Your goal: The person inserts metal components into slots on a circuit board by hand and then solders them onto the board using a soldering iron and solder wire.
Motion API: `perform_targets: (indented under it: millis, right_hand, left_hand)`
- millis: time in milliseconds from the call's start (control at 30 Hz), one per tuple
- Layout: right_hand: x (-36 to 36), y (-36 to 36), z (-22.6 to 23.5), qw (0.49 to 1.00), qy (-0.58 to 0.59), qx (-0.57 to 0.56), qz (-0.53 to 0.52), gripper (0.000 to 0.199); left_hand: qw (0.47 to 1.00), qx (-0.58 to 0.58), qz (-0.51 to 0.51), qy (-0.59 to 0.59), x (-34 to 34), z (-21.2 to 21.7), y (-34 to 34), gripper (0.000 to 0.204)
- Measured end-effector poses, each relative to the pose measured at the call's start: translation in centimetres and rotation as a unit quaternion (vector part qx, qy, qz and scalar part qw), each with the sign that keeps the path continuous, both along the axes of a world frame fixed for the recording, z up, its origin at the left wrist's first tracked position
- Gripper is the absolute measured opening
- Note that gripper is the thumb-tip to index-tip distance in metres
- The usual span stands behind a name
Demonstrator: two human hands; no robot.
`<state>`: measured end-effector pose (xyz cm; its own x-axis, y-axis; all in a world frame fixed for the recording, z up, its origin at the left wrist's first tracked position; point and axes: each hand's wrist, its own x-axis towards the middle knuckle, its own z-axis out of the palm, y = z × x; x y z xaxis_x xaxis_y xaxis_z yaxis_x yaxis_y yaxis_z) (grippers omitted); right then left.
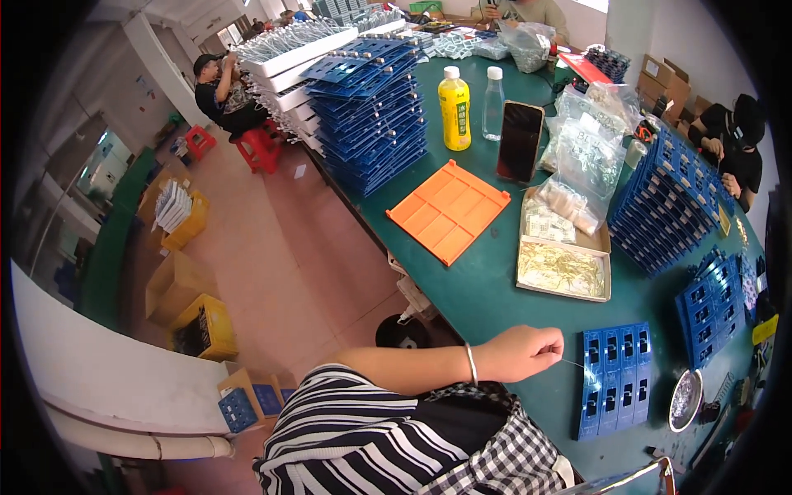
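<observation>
My left hand [528, 353], with a bangle on its wrist, reaches in over the edge of the green table. Its fingers are pinched together on a thin wire [572, 362], which runs right toward a blue circuit board panel [615, 379]. That panel lies flat and carries rows of black parts. Whether the wire's tip touches it, I cannot tell. Close to the panel's right side sits a small round metal dish [686, 400] of shiny bits. My right hand is out of view.
Beyond my hand are an open box of thin metal pins [563, 268], an orange divided tray [450, 212], a phone [520, 142] and two bottles. Stacked blue boards [367, 115] stand far left; another stack [664, 202] is at right. Other people sit around the room.
</observation>
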<state>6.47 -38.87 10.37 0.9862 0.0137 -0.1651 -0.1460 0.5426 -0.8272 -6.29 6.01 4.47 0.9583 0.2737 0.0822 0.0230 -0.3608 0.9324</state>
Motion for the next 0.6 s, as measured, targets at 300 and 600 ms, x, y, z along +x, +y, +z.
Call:
perform_targets:
  millis: [300, 600]
  right_hand:
    - [-1.9, 16.0, -6.6, 0.992, -0.1, -0.072, 0.003, 0.025]
    - [-1.5, 15.7, -6.8, 0.856, -0.34, -0.325, 0.215, 0.034]
  left_hand:
    - [0.992, 0.108, 0.02, -0.064, 2.6, -0.6, -1.6, 0.009]
    - [0.97, 0.236, 0.027, -0.058, 2.7, -2.1, -1.5, 0.013]
